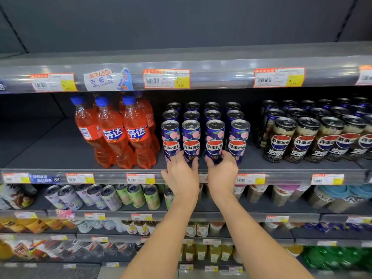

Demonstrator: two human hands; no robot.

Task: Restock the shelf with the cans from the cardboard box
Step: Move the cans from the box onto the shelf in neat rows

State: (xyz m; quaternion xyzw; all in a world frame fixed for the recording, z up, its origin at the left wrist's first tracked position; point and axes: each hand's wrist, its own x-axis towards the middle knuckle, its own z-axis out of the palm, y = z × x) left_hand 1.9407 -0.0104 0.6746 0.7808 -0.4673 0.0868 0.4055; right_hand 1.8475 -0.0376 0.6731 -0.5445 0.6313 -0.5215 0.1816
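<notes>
Holding at shelf (50, 152) front: our left hand (181, 176) fingers (178, 157) curl round second purple can (190, 137), right hand (222, 174) fingers (227, 156) round third purple can (214, 137) (both upright).

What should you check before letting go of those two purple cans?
1. Left hand grips the second slim purple metal can in the front row: ok.
2. Right hand grips the third slim purple metal can: ok.
3. Both cans stand upright on the dark grey metal shelf: ok.
4. Their logos face forward: ok.
5. Cans rest fully on the shelf: cannot tell, the hands hide their bases.
6. Cardboard box holds more cans: cannot tell, not in view.
</notes>
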